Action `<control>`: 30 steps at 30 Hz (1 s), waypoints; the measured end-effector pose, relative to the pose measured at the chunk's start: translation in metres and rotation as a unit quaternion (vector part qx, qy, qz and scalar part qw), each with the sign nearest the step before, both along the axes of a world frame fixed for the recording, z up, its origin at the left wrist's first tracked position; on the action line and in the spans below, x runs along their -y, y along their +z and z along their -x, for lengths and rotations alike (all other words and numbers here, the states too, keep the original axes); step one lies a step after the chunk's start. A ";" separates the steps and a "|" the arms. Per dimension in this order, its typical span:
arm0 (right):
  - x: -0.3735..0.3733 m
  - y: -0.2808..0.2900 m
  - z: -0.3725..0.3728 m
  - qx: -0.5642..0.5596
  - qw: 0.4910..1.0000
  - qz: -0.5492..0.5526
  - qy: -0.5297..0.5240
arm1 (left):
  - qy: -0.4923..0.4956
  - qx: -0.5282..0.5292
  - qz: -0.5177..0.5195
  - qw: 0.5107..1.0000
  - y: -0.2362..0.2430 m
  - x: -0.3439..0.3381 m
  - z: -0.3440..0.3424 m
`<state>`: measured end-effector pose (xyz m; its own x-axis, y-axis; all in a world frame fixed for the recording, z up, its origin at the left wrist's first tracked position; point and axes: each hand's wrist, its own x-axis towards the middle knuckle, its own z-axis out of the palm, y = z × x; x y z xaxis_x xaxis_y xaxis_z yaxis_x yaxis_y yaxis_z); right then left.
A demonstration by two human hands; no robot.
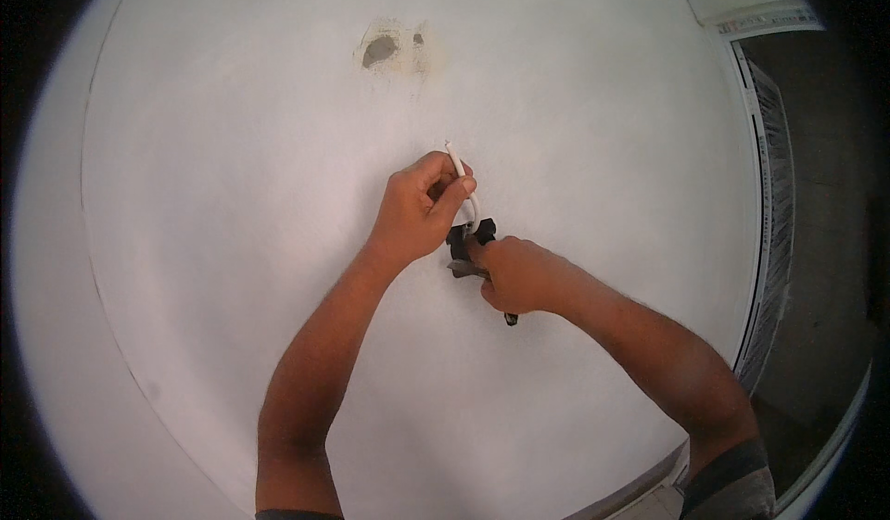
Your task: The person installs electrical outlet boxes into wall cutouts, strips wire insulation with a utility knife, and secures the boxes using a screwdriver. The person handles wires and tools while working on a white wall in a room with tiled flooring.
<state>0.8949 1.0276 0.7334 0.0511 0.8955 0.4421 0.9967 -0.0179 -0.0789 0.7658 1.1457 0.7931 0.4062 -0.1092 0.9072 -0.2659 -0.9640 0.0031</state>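
My left hand [422,205] is closed, pinching a white cable [456,160] between thumb and fingers. The cable's cut tip points upward above the hand. Its lower end curves down into a black wall box [487,230], which my left hand and right fingers partly cover. My right hand [524,276] is closed just below and right of that box. It grips a tool [462,268] with a grey, blade-like metal end, whose dark lower end shows beneath the palm. The fingers hide most of this tool, so its exact kind cannot be made out.
Both hands work against a white wall [232,149]. Higher up is a rough grey and yellowish patch [379,52] on the wall. To the right stands a framed opening with a white metal edge [756,140] and a dark area beyond. Light floor tiles [654,503] show at the bottom.
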 end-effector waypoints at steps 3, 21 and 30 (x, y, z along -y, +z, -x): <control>0.001 0.013 0.007 -0.057 0.997 0.046 -0.013 | 0.002 0.000 0.010 1.000 -0.002 0.003 -0.003; 0.203 -0.496 0.050 -0.844 0.534 0.029 0.038 | 0.404 -0.031 0.183 0.896 -0.091 0.055 -0.026; 0.221 -0.304 -0.026 -0.598 0.797 0.061 0.055 | 0.473 -0.071 0.129 0.869 -0.085 0.073 -0.024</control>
<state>0.9206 0.8067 0.4297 0.2882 0.9565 0.0447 0.2055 -0.0162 -0.9785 0.7896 1.0726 0.7080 0.3140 0.5337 0.7852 0.6658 -0.7134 0.2187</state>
